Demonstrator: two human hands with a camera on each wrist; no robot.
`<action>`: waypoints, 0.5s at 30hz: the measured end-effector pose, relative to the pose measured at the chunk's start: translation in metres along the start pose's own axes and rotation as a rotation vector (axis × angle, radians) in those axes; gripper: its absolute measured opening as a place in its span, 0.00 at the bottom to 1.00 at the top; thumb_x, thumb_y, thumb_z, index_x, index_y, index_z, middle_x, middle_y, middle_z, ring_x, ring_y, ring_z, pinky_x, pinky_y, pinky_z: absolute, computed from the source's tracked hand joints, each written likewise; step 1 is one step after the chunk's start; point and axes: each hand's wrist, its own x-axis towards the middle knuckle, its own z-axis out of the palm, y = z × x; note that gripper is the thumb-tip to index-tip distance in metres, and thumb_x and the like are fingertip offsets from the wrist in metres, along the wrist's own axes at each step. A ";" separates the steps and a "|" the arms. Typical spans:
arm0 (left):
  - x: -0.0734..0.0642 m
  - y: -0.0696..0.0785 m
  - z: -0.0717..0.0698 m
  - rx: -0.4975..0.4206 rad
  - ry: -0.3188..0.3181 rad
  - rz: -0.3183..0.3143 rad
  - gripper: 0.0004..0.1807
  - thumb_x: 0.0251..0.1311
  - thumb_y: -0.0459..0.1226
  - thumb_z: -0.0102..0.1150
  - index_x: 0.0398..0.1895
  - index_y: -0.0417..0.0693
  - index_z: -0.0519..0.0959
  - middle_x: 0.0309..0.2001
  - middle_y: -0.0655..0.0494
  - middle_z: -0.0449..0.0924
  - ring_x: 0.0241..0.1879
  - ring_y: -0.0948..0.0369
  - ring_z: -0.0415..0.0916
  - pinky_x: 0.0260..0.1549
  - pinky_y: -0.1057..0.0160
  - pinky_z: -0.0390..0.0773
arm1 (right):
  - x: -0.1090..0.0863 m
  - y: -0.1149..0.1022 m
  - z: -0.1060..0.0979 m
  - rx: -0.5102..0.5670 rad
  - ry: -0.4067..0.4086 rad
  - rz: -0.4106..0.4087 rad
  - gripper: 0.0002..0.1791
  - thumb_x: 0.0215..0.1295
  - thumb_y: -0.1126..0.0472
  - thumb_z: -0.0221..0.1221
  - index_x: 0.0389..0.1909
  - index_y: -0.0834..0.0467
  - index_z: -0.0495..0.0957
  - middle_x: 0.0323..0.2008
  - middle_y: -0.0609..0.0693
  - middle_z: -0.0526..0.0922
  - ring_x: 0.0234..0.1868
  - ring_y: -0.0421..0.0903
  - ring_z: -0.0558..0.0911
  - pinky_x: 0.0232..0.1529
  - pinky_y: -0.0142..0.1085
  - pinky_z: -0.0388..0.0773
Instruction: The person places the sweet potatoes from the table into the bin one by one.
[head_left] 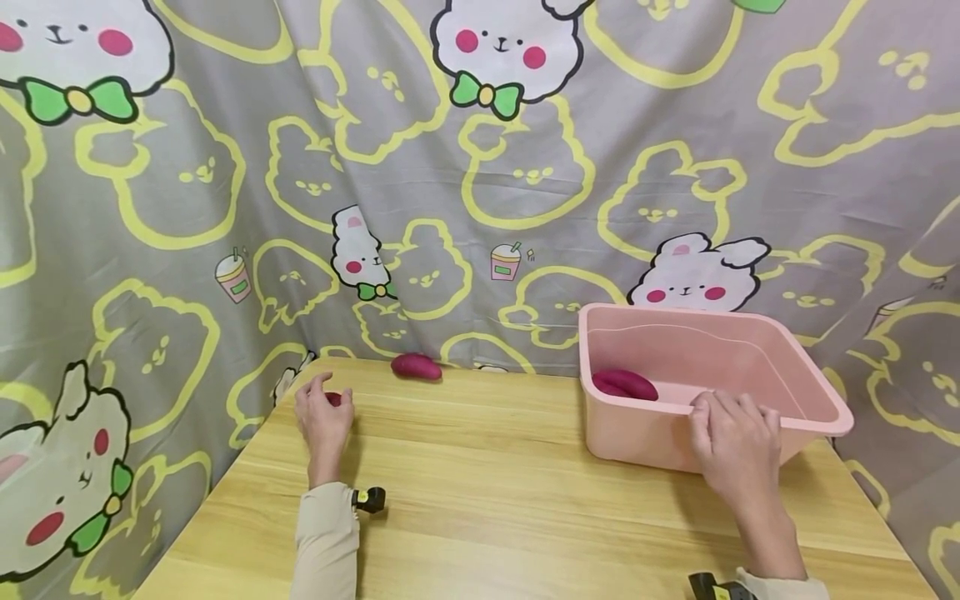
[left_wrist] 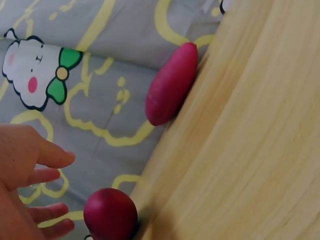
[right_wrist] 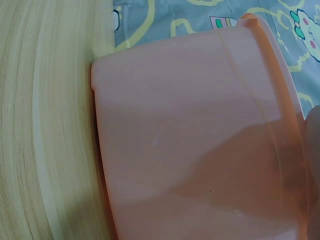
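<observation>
At the left back of the table my left hand (head_left: 325,421) reaches with parted fingers toward a round, dark purple-red thing (left_wrist: 110,214), partly hidden by the hand in the head view. In the left wrist view the fingertips stand just beside it. Farther along the back edge lies a purple-red sweet potato (head_left: 416,367), also in the left wrist view. My right hand (head_left: 738,442) grips the near rim of a pink plastic bin (head_left: 637,433), fingers curled over the edge. Inside the bin, against its left side, lie purple-red sweet potatoes (head_left: 626,384), partly hidden by the rim.
The wood-grain table (head_left: 510,508) meets a grey curtain (head_left: 420,192) printed with cartoon animals, hanging along the back and both sides. The bin stands at the table's right back. Small black cameras (head_left: 369,500) sit on both wrists.
</observation>
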 end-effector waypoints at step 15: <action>0.003 -0.018 -0.002 0.009 -0.034 -0.108 0.34 0.66 0.43 0.63 0.71 0.39 0.64 0.68 0.26 0.54 0.66 0.30 0.54 0.58 0.30 0.61 | -0.001 0.001 0.002 0.001 0.010 -0.004 0.14 0.73 0.59 0.45 0.27 0.57 0.71 0.28 0.54 0.78 0.34 0.60 0.73 0.43 0.59 0.61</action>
